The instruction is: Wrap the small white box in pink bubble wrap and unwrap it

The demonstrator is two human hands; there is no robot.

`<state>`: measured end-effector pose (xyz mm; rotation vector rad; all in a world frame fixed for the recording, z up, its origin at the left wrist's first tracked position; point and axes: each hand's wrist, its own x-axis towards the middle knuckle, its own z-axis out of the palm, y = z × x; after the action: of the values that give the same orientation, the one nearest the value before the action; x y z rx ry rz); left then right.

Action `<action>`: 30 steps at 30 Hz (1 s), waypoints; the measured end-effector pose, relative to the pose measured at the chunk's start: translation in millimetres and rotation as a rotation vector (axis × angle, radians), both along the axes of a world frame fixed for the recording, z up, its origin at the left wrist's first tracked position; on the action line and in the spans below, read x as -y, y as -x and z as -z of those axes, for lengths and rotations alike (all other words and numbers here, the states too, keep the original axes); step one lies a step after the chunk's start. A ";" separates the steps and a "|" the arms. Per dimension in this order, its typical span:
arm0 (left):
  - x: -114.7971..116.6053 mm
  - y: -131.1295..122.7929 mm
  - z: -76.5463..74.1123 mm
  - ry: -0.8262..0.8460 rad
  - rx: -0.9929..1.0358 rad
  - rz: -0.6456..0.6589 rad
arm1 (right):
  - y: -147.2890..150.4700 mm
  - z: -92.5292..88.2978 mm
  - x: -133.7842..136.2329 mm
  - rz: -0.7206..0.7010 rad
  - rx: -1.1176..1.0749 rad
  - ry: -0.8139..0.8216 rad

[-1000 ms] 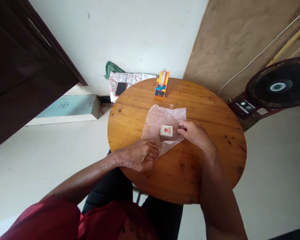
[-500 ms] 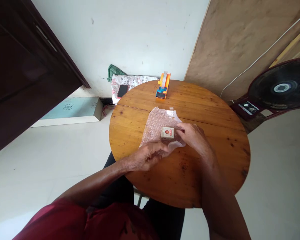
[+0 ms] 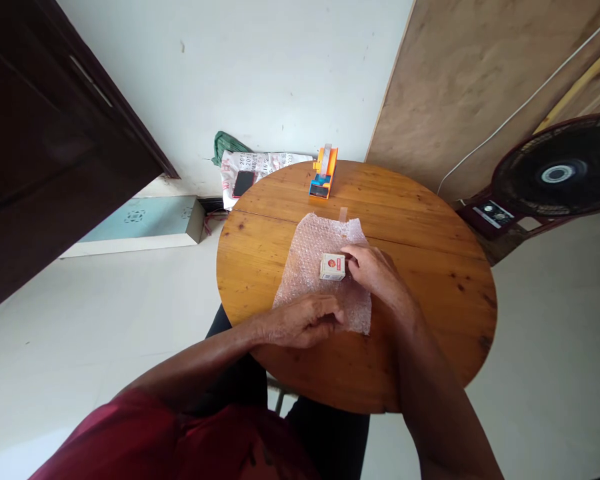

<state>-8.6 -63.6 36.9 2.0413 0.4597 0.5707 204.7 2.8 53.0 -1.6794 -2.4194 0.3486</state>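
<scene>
A small cream-coloured box (image 3: 333, 266) with a red label stands on a sheet of bubble wrap (image 3: 305, 260), spread out on the table. My right hand (image 3: 373, 270) is at the box's right side, thumb and forefinger parted, the fingertips at or very close to its edge. Over the near part of the wrap lies my left hand (image 3: 305, 321), its fingers loosely bent and apart, with nothing visible in them. A strip of clear tape (image 3: 343, 214) sticks out from the wrap's far edge.
The round wooden table (image 3: 430, 233) carries an orange and blue tape dispenser (image 3: 324, 175) near its far edge. Behind it are a printed sack (image 3: 275, 160) and a dark phone (image 3: 244, 183). A large fan (image 3: 555, 180) stands to the right, a pale blue box (image 3: 140, 217) to the left.
The near edge of the bubble wrap, previously lifted and folded, now lies flatter toward me. My left hand has loosened there; my right hand has shifted left to the box.
</scene>
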 end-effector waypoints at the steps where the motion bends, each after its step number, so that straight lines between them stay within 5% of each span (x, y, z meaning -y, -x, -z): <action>1: -0.9 -0.3 2.8 0.065 0.039 -0.028 | -0.8 0.0 -0.2 -0.010 -0.012 0.004; 5: -2.8 -2.3 16.1 0.155 0.173 -0.205 | -3.8 -4.9 1.4 -0.046 -0.104 0.020; 10: -4.6 -4.1 28.6 -0.198 0.098 -0.364 | -5.1 -16.7 8.4 -0.047 -0.170 0.102; 16: -7.6 -4.8 31.9 -0.456 -0.045 -0.383 | -5.0 -23.8 13.4 -0.079 -0.212 0.167; 23: -9.9 -4.4 29.8 -0.623 -0.245 -0.245 | -5.6 -25.5 14.6 -0.144 -0.183 0.203; 30: -8.7 -4.7 28.5 -0.671 -0.333 -0.259 | 7.0 -18.5 13.3 -0.117 -0.118 0.132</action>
<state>-3.9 -55.0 8.4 2.7626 0.8217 0.5906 197.8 -10.5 71.4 -1.5219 -2.4610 0.6192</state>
